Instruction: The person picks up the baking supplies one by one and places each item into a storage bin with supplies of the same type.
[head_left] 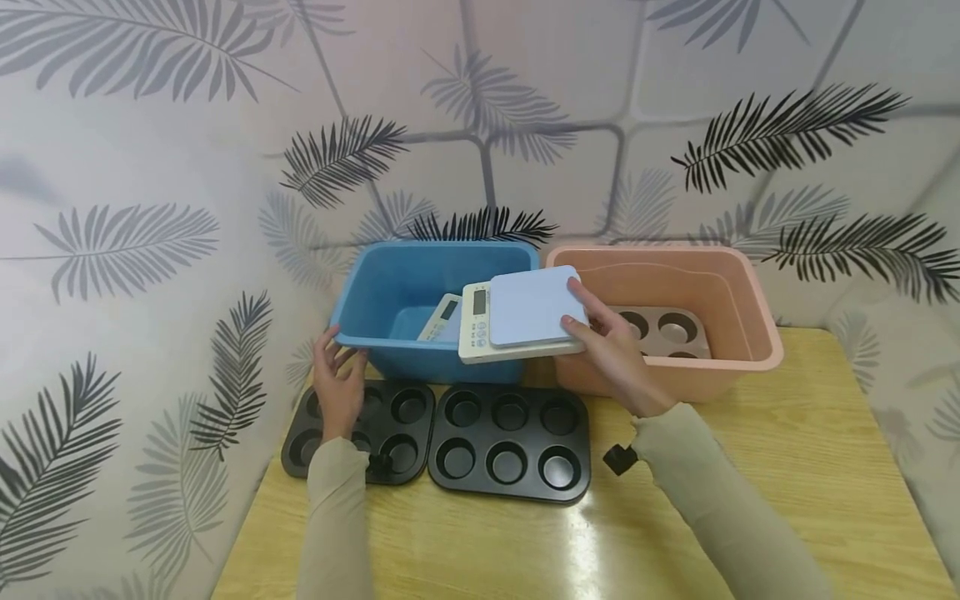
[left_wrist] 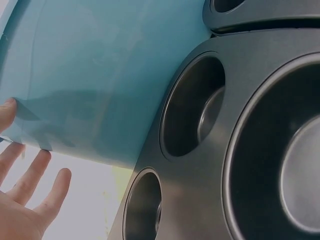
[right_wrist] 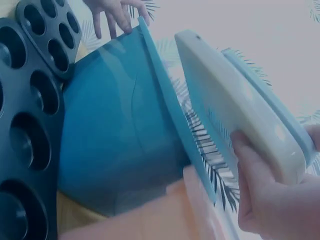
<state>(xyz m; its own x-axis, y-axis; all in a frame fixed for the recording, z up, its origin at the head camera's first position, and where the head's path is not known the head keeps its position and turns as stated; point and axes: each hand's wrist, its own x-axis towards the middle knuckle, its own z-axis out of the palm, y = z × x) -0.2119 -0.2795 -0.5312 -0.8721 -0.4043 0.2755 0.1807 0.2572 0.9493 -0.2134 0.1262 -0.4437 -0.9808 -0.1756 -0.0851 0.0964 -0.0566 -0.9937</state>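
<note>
My right hand [head_left: 618, 354] grips a white kitchen scale [head_left: 474, 329] by its right edge, thumb on top and fingers beneath. The scale has a pale platform, a small display and buttons, and is held tilted above the front rim of a blue bin [head_left: 450, 367]. On edge in the right wrist view, the scale [right_wrist: 240, 102] stands apart from the bin. A second scale [head_left: 438, 321] lies inside the blue bin, partly hidden by the held one. Fairly straight, spread fingers of my left hand [head_left: 341, 387] touch the bin's front left corner.
Two dark muffin pans [head_left: 510, 437] sit side by side on the wooden table [head_left: 675, 500] before the bins. A peach bin [head_left: 757, 350] to the right holds a lighter muffin pan [head_left: 678, 329]. Behind is a leaf-patterned wall [head_left: 525, 192].
</note>
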